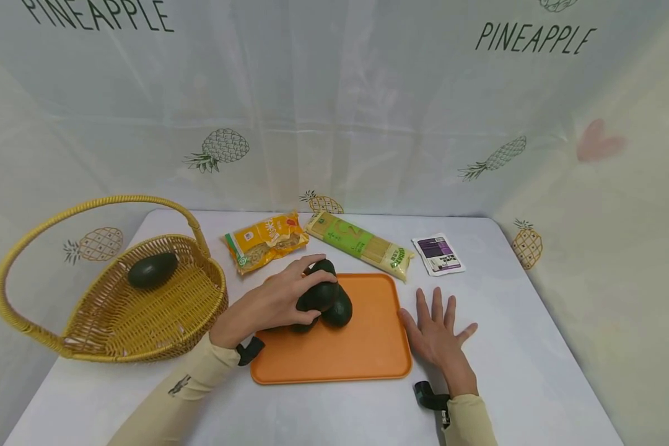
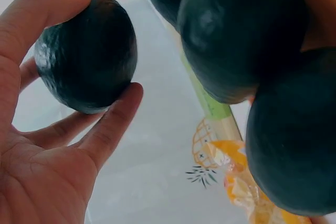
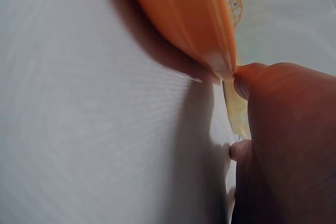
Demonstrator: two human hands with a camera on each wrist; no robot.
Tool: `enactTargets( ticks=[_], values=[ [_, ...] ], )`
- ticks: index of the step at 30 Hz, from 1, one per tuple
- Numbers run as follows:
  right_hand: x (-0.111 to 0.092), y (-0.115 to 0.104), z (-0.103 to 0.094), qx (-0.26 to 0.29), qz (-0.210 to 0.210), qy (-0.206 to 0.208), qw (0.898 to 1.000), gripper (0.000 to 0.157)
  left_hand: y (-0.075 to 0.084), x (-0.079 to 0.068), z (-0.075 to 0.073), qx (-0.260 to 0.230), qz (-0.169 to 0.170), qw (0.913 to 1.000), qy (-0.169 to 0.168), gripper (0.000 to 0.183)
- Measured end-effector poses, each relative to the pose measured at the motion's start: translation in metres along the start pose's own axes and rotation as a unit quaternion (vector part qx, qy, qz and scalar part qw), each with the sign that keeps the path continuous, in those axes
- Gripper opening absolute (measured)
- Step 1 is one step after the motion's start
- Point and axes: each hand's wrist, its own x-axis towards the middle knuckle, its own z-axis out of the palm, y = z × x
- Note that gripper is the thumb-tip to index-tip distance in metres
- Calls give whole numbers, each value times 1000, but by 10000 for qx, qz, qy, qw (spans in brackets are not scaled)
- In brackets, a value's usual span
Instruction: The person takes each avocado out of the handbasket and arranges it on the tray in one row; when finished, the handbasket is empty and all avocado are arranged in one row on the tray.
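My left hand point(image 1: 281, 296) grips a dark green avocado point(image 2: 89, 51) between thumb and fingers, over the left part of the orange tray point(image 1: 368, 353). Three more avocados show near it in the left wrist view, one of them a large dark avocado point(image 2: 236, 35) in the middle. From the head, one avocado point(image 1: 339, 311) lies on the tray just right of the held one; the others are partly hidden by it and my hand. My right hand point(image 1: 439, 334) rests on the white table with fingers spread. Its thumb point(image 3: 249, 80) touches the tray's right edge.
At the left stands a yellow wicker basket point(image 1: 83, 319) with a tall handle and one avocado point(image 1: 153, 271) inside. Behind the tray lie an orange-yellow food packet point(image 1: 266, 241), a long green-labelled noodle pack point(image 1: 359, 243) and a small purple-and-white sachet point(image 1: 438, 254). A pineapple-print curtain hangs behind.
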Motion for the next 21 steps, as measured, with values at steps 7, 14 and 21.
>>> enactTargets(
  ticks=[7,14,21],
  values=[
    [1,-1,1,-38,-5,-28,10000,93,5,6,2,-104,41,9999,-17,57],
    [1,0,2,-24,3,-13,10000,93,10,13,8,-260,102,9995,-117,57],
    [1,1,2,-57,12,9,10000,93,14,21,14,-283,158,9992,-241,59]
  ],
)
